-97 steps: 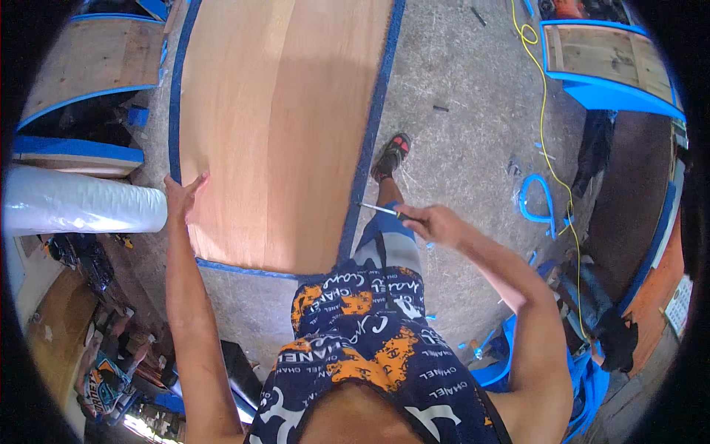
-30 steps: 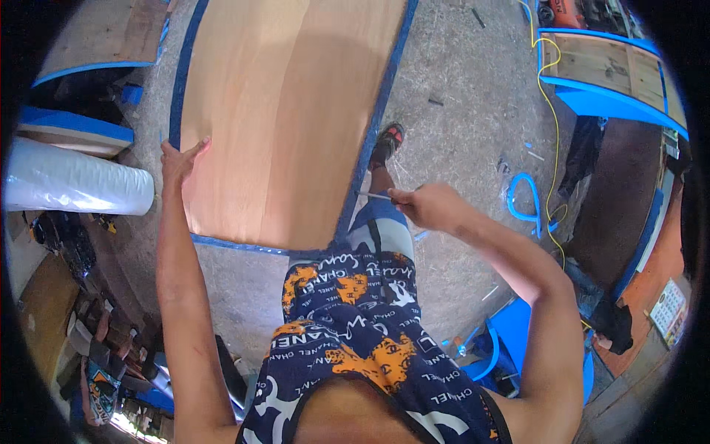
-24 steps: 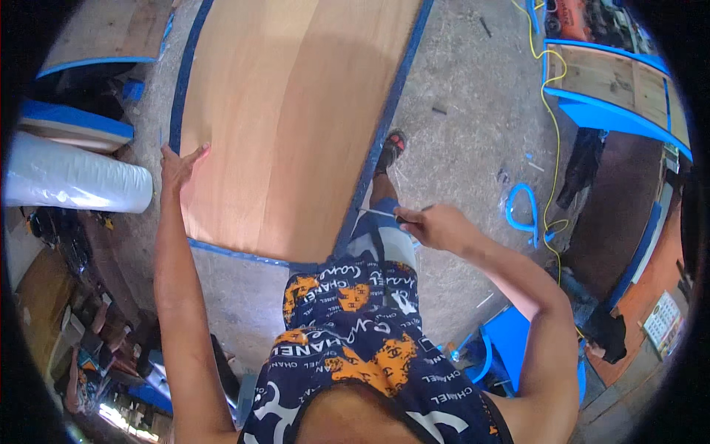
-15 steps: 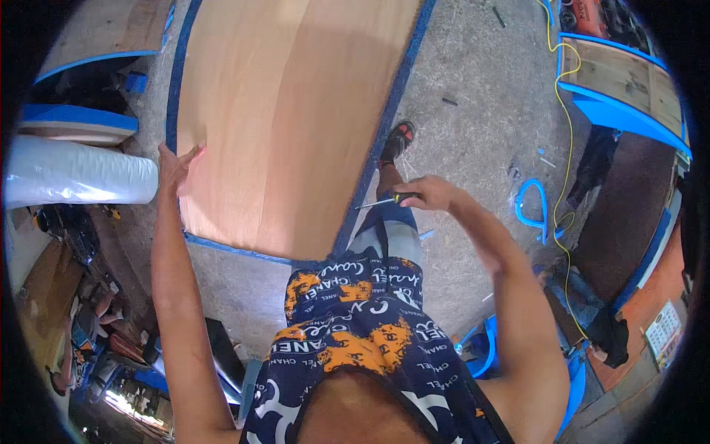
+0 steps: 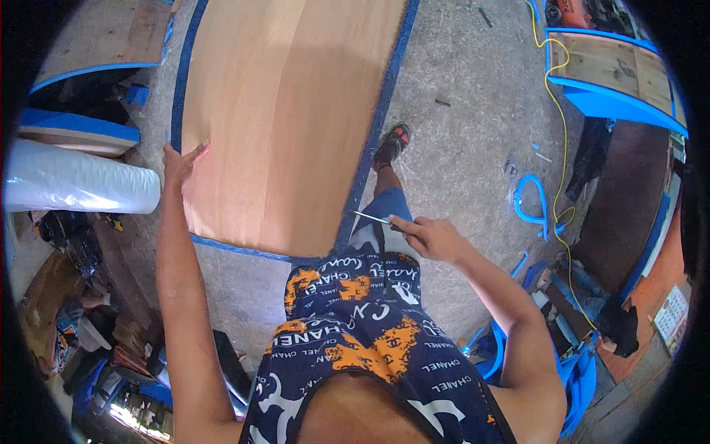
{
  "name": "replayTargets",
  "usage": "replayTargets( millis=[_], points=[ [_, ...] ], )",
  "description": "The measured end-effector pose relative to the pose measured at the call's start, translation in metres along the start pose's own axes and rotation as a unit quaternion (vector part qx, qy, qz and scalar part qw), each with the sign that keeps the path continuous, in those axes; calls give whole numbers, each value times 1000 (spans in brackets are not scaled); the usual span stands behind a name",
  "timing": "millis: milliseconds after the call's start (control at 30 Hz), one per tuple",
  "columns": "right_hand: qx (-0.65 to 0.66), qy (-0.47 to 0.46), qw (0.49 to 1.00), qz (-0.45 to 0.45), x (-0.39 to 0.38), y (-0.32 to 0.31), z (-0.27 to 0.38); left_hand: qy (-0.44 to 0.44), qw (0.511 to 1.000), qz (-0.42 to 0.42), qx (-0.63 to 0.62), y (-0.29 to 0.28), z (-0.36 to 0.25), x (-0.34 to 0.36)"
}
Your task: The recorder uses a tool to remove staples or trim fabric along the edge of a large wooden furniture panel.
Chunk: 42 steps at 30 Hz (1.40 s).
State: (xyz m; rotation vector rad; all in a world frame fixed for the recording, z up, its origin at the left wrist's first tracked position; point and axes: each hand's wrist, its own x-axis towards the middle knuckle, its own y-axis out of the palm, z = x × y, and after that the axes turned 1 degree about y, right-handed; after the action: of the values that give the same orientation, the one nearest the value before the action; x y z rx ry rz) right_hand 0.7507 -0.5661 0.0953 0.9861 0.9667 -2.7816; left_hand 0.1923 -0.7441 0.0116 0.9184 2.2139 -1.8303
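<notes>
A large wooden panel (image 5: pixel 251 133) with dark blue trim (image 5: pixel 373 140) along its edges stretches away in front of me. My left hand (image 5: pixel 182 166) grips its left edge, the thumb lying over the wood face and the other fingers at the trim. In my right hand (image 5: pixel 429 235) is a screwdriver (image 5: pixel 371 217), its handle mostly covered by the fingers. The thin metal shaft points left, and the tip is at the trim on the panel's near right edge; whether it touches cannot be told.
A plastic-wrapped white roll (image 5: pixel 81 177) lies at the left, near blue-edged boards (image 5: pixel 78 127). On the right, a yellow cord (image 5: pixel 566 140) runs across the concrete floor beside a blue strip loop (image 5: pixel 531 207). Another blue-edged wooden piece (image 5: pixel 614 66) is at the far right.
My right hand has moved nearer to me, and the screwdriver now slants with its handle lower than its tip. The left hand keeps its grip on the panel. The whole view has shifted slightly.
</notes>
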Motion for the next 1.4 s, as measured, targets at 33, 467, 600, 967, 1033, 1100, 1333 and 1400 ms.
replayTargets(
  millis=[33,467,600,967,1033,1100,1333,1400],
  points=[
    [2,10,1000,1,-5,3,3,-11,1000,-2,16,0,-1,-2],
    [-102,60,993,9,-12,-22,54,12,999,-11,30,-2,-6,-7],
    [-108,69,987,93,6,-27,53,-6,1000,1,25,-4,-12,-11],
    [15,33,998,52,25,-3,-10,-42,999,20,3,0,-2,-1],
    [75,-12,995,65,42,2,-42,-25,1000,5,2,0,0,1],
    [115,-77,989,52,58,15,-69,-24,1000,7,12,0,3,0],
    [125,-129,982,57,90,57,-95,7,999,20,-46,4,13,9],
    [95,-108,989,18,86,60,-81,15,998,20,-59,4,12,10]
  ],
)
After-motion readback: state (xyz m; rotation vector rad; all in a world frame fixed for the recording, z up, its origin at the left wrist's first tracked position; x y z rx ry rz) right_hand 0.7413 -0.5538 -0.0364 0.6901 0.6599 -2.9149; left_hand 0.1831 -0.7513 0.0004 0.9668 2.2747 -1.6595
